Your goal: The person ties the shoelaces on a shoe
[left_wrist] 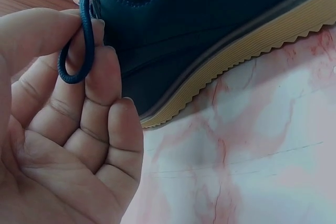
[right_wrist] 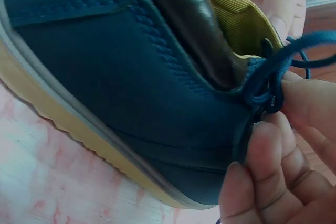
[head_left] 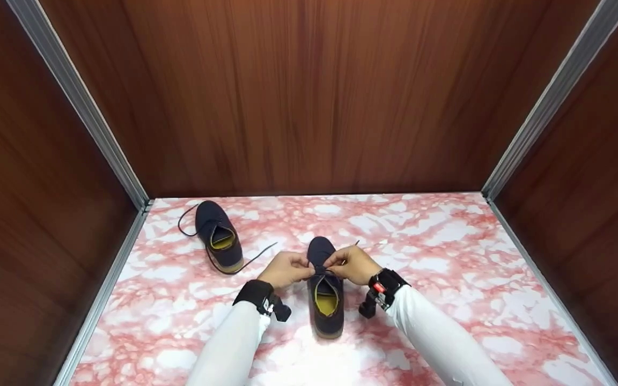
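A dark blue lace-up shoe (head_left: pixel 318 246) with a yellow lining stands upright between my hands, its toe pointing away from me. On its left side my left hand (head_left: pixel 285 271) pinches a loop of blue shoelace (left_wrist: pixel 88 51) between thumb and fingers, close to the eyelets. From the right, my right hand (head_left: pixel 360 264) pinches the lace (right_wrist: pixel 294 48) near the shoe's throat, where a curve of it arches over the thumb. A lace end sticks out beyond the right hand. The fingers partly hide the lace crossing.
A matching shoe (head_left: pixel 210 212) stands farther back on the left, its loose lace (head_left: pixel 259 254) trailing to both sides. The pink-and-white marbled surface (head_left: pixel 421 236) is bounded by brown wood-grain panels (head_left: pixel 309 96) at the back and sides, with grey metal rails (head_left: pixel 545 107) at the corners.
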### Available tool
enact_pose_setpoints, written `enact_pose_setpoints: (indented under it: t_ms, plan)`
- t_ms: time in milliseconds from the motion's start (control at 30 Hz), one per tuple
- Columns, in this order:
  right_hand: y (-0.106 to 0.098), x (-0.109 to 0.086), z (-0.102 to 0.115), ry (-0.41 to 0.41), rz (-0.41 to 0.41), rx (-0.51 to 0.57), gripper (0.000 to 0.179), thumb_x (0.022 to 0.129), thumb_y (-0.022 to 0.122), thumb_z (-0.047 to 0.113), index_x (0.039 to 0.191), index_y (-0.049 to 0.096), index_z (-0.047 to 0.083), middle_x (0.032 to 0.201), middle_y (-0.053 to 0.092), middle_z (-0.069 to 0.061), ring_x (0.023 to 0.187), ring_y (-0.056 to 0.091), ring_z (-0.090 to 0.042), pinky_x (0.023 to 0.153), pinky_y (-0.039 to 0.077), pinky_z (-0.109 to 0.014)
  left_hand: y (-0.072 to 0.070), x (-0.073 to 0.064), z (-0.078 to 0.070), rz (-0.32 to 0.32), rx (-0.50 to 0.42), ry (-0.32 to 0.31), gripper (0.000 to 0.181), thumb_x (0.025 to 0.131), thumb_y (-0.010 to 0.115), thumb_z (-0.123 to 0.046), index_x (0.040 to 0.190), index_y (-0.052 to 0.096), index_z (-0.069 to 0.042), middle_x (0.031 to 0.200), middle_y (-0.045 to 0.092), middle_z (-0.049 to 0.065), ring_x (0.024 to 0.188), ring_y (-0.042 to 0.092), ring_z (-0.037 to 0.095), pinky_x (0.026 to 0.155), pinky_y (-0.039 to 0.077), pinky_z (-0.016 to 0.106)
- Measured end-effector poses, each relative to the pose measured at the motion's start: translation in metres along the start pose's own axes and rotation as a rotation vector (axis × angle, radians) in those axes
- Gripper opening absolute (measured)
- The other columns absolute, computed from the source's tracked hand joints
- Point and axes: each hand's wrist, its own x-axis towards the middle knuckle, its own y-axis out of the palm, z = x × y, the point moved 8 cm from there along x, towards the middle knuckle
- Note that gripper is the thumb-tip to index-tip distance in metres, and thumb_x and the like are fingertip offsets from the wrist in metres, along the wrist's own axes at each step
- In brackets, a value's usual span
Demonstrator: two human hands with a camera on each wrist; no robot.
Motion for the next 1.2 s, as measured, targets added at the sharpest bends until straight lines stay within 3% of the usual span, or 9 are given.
enact_pose_setpoints:
  t_ms: [233, 400, 500, 667, 833, 967, 1100, 1200]
  plan:
    - [-0.001, -0.001, 0.002, -0.009, -0.113, -0.101, 0.004, 0.090, 0.078, 0.008, 0.087, 0.080, 0.006, 0.082, 0.079, -0.007, 0.072, 0.061, 0.000, 0.070, 0.051, -0.017, 0.003, 0.000, 0.000, -0.004, -0.065, -0.015, 0.012, 0.091, 0.076, -0.008, 0.093, 0.072, 0.002, 0.076, 0.069, -0.009, 0.068, 0.058, 0.000, 0.063, 0.046, 0.017]
    - [-0.005, -0.001, -0.004, 0.037, -0.159, -0.064, 0.008, 0.096, 0.070, 0.006, 0.088, 0.072, 0.006, 0.080, 0.071, -0.005, 0.072, 0.058, -0.006, 0.068, 0.049, -0.020, 0.002, 0.001, -0.001, -0.008, -0.051, -0.011, 0.012, 0.091, 0.076, -0.009, 0.095, 0.073, 0.002, 0.076, 0.069, -0.010, 0.068, 0.058, 0.001, 0.063, 0.046, 0.017]
    - [-0.010, -0.002, -0.012, 0.122, -0.189, 0.089, 0.010, 0.103, 0.059, 0.006, 0.096, 0.064, 0.002, 0.085, 0.069, -0.008, 0.069, 0.059, -0.009, 0.065, 0.051, -0.022, 0.002, 0.001, -0.003, -0.015, -0.041, 0.006, 0.013, 0.092, 0.076, -0.009, 0.095, 0.073, 0.003, 0.078, 0.072, -0.006, 0.070, 0.060, 0.002, 0.064, 0.047, 0.017]
    - [-0.018, -0.004, -0.023, 0.264, -0.223, 0.481, 0.017, 0.114, 0.037, 0.016, 0.104, 0.046, 0.006, 0.097, 0.077, -0.014, 0.058, 0.062, -0.011, 0.058, 0.057, -0.027, 0.001, 0.003, -0.002, -0.027, -0.051, -0.001, 0.012, 0.093, 0.075, -0.008, 0.097, 0.073, 0.003, 0.083, 0.075, -0.001, 0.072, 0.063, 0.001, 0.065, 0.048, 0.017]
    - [-0.031, -0.003, -0.020, 0.234, -0.214, 0.687, 0.014, 0.116, 0.026, 0.020, 0.109, 0.034, 0.010, 0.085, 0.074, -0.011, 0.060, 0.066, -0.013, 0.062, 0.059, -0.028, 0.000, 0.005, -0.003, -0.043, -0.065, 0.002, 0.012, 0.094, 0.074, -0.007, 0.098, 0.072, 0.003, 0.087, 0.077, 0.004, 0.074, 0.066, 0.001, 0.066, 0.050, 0.017]
    - [-0.046, -0.004, -0.020, 0.183, -0.230, 0.704, 0.016, 0.113, 0.042, 0.015, 0.122, 0.043, 0.002, 0.084, 0.070, -0.005, 0.070, 0.069, -0.014, 0.071, 0.061, -0.028, 0.000, 0.006, -0.003, -0.061, -0.072, -0.001, 0.012, 0.094, 0.073, -0.009, 0.098, 0.071, 0.002, 0.092, 0.080, 0.011, 0.077, 0.069, 0.003, 0.066, 0.050, 0.018]
    - [-0.056, -0.008, -0.023, 0.152, -0.236, 0.670, 0.046, 0.099, 0.067, 0.004, 0.141, 0.049, -0.006, 0.096, 0.075, -0.004, 0.087, 0.075, -0.015, 0.085, 0.063, -0.027, 0.000, 0.007, -0.003, -0.078, -0.089, -0.003, 0.014, 0.095, 0.073, -0.010, 0.099, 0.071, 0.003, 0.095, 0.080, 0.016, 0.080, 0.072, 0.008, 0.066, 0.050, 0.019]
    - [-0.059, -0.010, -0.023, 0.126, -0.230, 0.672, 0.055, 0.094, 0.071, -0.004, 0.144, 0.049, -0.011, 0.104, 0.078, -0.008, 0.095, 0.077, -0.013, 0.090, 0.062, -0.028, 0.000, 0.008, -0.003, -0.088, -0.102, -0.003, 0.014, 0.096, 0.072, -0.010, 0.099, 0.071, 0.003, 0.095, 0.080, 0.017, 0.080, 0.072, 0.008, 0.066, 0.050, 0.019]
